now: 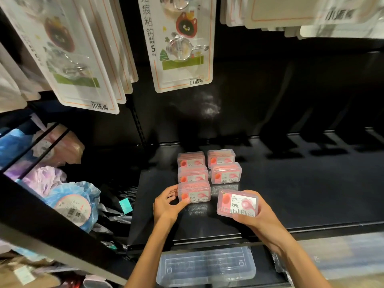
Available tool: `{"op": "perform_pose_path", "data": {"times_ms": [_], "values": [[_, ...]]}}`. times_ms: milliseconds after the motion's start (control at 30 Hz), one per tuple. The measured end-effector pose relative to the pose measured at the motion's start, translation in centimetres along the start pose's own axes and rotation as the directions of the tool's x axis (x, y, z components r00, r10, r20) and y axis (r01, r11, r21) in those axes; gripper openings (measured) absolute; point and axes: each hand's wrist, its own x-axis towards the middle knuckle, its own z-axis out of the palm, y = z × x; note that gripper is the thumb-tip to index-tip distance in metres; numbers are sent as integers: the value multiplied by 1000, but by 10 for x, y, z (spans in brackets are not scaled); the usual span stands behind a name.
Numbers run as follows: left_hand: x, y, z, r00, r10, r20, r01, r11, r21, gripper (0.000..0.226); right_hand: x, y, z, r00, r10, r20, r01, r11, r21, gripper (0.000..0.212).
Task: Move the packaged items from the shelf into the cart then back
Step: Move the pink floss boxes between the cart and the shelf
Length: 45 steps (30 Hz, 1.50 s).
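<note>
On shelf (291,194): six floss boxes (226,173)

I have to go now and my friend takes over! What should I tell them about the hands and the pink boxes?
Left hand: fingers touch the front-left dental floss box on the black shelf, thumb at its front corner.
Right hand: holds one floss box just above the shelf, at the empty front-right spot.
Shelf: five boxes sit in two columns, three left, two right.
Done: cannot tell which leg of the job this is; no cart is in view.
Left: probably set the held box down to complete the right column.
</note>
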Motion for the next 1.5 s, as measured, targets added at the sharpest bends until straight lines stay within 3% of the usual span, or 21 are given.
{"op": "perform_pose_path", "data": {"times_ms": [100,167,200,267,333,400,500,600,767,900,1100,1300,1500], "values": [[-2,2,-1,999,-28,19,28,999,-16,53,0,2,-2,1000,0,-1,0,1000,-5,85],[-12,4,-3,998,6,-55,-5,1000,19,57,1,1,-5,1000,-13,-19,13,1000,-22,82],[-19,4,-5,987,90,-133,-77,992,98,56,2,0,-6,999,-26,-35,25,999,-41,78],[-38,4,-7,903,365,-226,-291,908,302,40,5,-2,-10,994,-65,-82,56,993,-107,68],[-53,7,-4,809,585,-63,-507,747,429,25,11,-6,-13,987,-108,-121,85,980,-182,59],[-59,4,6,707,664,243,-679,540,498,29,19,-6,-16,981,-137,-140,102,967,-235,52],[-56,-8,22,470,659,587,-871,238,430,36,30,-2,-21,980,-143,-142,98,954,-283,48],[-50,-15,27,361,617,699,-924,138,356,37,36,3,-25,983,-133,-128,86,943,-321,46],[-50,-17,27,356,589,726,-923,103,370,37,41,10,-29,982,-150,-117,94,918,-384,45],[-50,-16,27,367,589,720,-923,132,363,37,42,15,-30,980,-172,-103,109,888,-446,44],[-52,-18,26,363,613,702,-926,149,348,37,25,25,-37,948,-254,-191,129,856,-501,68],[-52,-20,26,366,639,677,-924,164,345,36,21,32,-40,917,-334,-216,154,798,-582,47],[-53,-21,26,384,632,673,-919,189,347,37,31,29,-34,903,-376,-209,213,813,-543,48]]}}
